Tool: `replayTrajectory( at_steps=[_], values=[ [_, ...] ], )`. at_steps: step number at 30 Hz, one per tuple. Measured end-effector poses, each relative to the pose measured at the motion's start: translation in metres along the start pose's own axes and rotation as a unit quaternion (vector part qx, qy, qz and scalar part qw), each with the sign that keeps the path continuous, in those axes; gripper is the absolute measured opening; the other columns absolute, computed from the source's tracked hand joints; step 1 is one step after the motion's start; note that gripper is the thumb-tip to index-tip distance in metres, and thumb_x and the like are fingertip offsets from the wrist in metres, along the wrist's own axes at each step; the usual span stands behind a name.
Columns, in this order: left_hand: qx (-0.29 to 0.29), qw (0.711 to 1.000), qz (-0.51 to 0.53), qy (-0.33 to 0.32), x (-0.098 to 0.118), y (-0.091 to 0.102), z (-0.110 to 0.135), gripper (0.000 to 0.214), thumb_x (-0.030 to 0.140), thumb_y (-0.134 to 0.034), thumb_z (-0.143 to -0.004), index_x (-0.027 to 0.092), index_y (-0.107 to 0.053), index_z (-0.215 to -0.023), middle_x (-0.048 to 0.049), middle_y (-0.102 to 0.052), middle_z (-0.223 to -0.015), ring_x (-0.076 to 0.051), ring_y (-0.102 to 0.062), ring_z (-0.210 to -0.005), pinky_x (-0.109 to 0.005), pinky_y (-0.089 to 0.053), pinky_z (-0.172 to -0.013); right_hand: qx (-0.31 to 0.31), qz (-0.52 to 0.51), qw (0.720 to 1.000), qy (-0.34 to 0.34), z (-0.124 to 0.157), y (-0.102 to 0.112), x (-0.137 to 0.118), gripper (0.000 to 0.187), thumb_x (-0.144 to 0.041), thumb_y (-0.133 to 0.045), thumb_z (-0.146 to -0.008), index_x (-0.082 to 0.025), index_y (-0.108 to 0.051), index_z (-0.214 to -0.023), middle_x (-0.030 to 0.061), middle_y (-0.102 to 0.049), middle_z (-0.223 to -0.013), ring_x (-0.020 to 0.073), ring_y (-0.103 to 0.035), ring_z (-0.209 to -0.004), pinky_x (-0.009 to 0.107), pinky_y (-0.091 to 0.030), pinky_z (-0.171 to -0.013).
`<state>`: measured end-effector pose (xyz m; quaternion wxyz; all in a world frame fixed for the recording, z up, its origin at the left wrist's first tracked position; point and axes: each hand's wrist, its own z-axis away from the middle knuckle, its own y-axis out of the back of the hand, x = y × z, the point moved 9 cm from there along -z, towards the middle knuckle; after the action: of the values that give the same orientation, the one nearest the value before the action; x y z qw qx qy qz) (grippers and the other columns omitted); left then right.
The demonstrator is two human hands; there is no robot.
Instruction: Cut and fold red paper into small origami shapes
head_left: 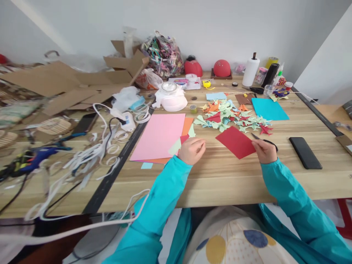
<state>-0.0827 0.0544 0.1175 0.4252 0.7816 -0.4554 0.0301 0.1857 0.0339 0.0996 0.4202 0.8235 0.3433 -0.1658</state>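
My right hand [265,151] pinches a red sheet of paper [235,142] by its right corner, above the table. A pair of scissors [271,144] lies partly hidden behind that hand, with its blade pointing left. My left hand [192,149] is closed, its fingertips pressed together and nothing visible between them. It is apart from the red sheet, near the right edge of a pink sheet [162,134]. A small red paper piece [184,139] and a pale green scrap [175,147] show beside it. Beyond both hands spreads a pile of folded paper shapes [225,113] in green, orange, red and blue.
A black phone [305,153] lies at the right, a turquoise sheet [270,109] behind it. White cables [90,157], a blue glue gun [38,159] and opened cardboard [82,84] crowd the left. A paper roll [250,71] and a yellow tape measure [206,84] stand at the back.
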Motion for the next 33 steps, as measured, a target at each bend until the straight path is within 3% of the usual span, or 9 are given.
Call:
replayTrajectory(
  at_steps=[2, 3, 5, 7, 9, 13, 18, 24, 33],
  values=[
    [0.025, 0.98, 0.142, 0.137, -0.015, -0.011, 0.004, 0.018, 0.03, -0.058, -0.077, 0.018, -0.069, -0.085, -0.0085, -0.07, -0.088, -0.02, -0.064, -0.082, -0.033, -0.051, -0.076, 0.018, -0.066, 0.995, -0.067, 0.0, -0.001, 0.009, 0.027, -0.039, -0.053, -0.082, -0.019, -0.071, -0.085, 0.0033, -0.072, -0.075, 0.0192, -0.065, -0.066, 0.029, -0.052, -0.057],
    [0.036, 0.95, 0.226, 0.21, -0.02, -0.023, 0.009, 0.023, 0.034, -0.063, -0.074, 0.018, -0.069, -0.089, -0.0082, -0.07, -0.089, -0.02, -0.065, -0.081, -0.033, -0.052, -0.075, 0.018, -0.098, 0.991, -0.088, 0.0, -0.006, 0.011, 0.029, -0.042, -0.053, -0.081, -0.018, -0.071, -0.083, 0.0031, -0.071, -0.074, 0.0195, -0.065, -0.066, 0.03, -0.053, -0.057],
    [0.024, 0.856, 0.408, 0.316, -0.018, -0.059, 0.017, 0.035, 0.04, -0.069, -0.067, 0.018, -0.068, -0.094, -0.0079, -0.07, -0.092, -0.023, -0.065, -0.085, -0.036, -0.053, -0.078, 0.009, -0.153, 0.981, -0.12, 0.003, -0.019, 0.011, 0.031, -0.045, -0.055, -0.08, -0.019, -0.071, -0.081, 0.0033, -0.072, -0.077, 0.0207, -0.066, -0.069, 0.031, -0.054, -0.06],
    [0.026, 0.766, 0.528, 0.365, -0.006, -0.09, 0.02, 0.04, 0.042, -0.073, -0.061, 0.016, -0.068, -0.092, -0.009, -0.07, -0.095, -0.026, -0.064, -0.092, -0.038, -0.053, -0.082, -0.009, -0.189, 0.972, -0.141, 0.005, -0.035, 0.01, 0.032, -0.047, -0.055, -0.078, -0.019, -0.072, -0.081, 0.0039, -0.072, -0.08, 0.0219, -0.066, -0.072, 0.033, -0.055, -0.063],
    [0.077, 0.693, 0.584, 0.416, -0.005, -0.109, 0.023, 0.042, 0.037, -0.079, -0.055, 0.015, -0.068, -0.09, -0.0091, -0.07, -0.095, -0.027, -0.065, -0.091, -0.041, -0.053, -0.083, -0.016, -0.207, 0.966, -0.154, 0.007, -0.049, 0.012, 0.033, -0.049, -0.057, -0.077, -0.019, -0.071, -0.08, 0.0044, -0.072, -0.079, 0.0222, -0.066, -0.072, 0.034, -0.055, -0.063],
    [0.172, 0.593, 0.629, 0.473, -0.015, -0.128, 0.023, 0.043, 0.034, -0.081, -0.053, 0.014, -0.067, -0.088, -0.0094, -0.071, -0.089, -0.029, -0.067, -0.086, -0.045, -0.053, -0.082, -0.04, -0.245, 0.944, -0.218, 0.009, -0.073, 0.029, 0.036, -0.051, -0.057, -0.075, -0.018, -0.07, -0.082, 0.0031, -0.067, -0.06, 0.0176, -0.06, -0.048, 0.03, -0.049, -0.043],
    [0.201, 0.562, 0.633, 0.493, -0.032, -0.143, 0.021, 0.041, 0.027, -0.082, -0.049, 0.012, -0.066, -0.084, -0.0096, -0.072, -0.082, -0.029, -0.067, -0.086, -0.044, -0.051, -0.085, -0.01, -0.227, 0.941, -0.253, 0.01, -0.081, 0.052, 0.033, -0.05, -0.061, -0.072, -0.018, -0.07, -0.078, -0.0049, -0.046, -0.033, 0.0108, -0.041, -0.03, 0.024, -0.033, -0.032],
    [0.203, 0.554, 0.639, 0.493, -0.043, -0.164, 0.027, 0.036, 0.026, -0.081, -0.053, 0.012, -0.067, -0.083, -0.0081, -0.072, -0.078, -0.025, -0.068, -0.076, -0.041, -0.054, -0.08, 0.034, -0.25, 0.924, -0.287, 0.016, -0.082, 0.07, 0.033, -0.05, -0.065, -0.069, -0.018, -0.068, -0.076, -0.0046, -0.046, -0.033, 0.01, -0.038, -0.027, 0.023, -0.028, -0.028],
    [0.25, 0.506, 0.659, 0.498, -0.077, -0.156, 0.025, 0.039, 0.022, -0.076, -0.064, 0.015, -0.064, -0.1, -0.0087, -0.071, -0.091, -0.024, -0.067, -0.089, -0.04, -0.051, -0.089, 0.212, -0.101, 0.92, -0.314, 0.022, -0.019, 0.111, 0.043, -0.053, -0.057, -0.073, -0.011, -0.064, -0.083, -0.0041, -0.05, -0.042, 0.0099, -0.044, -0.035, 0.023, -0.037, -0.039]
  ],
)
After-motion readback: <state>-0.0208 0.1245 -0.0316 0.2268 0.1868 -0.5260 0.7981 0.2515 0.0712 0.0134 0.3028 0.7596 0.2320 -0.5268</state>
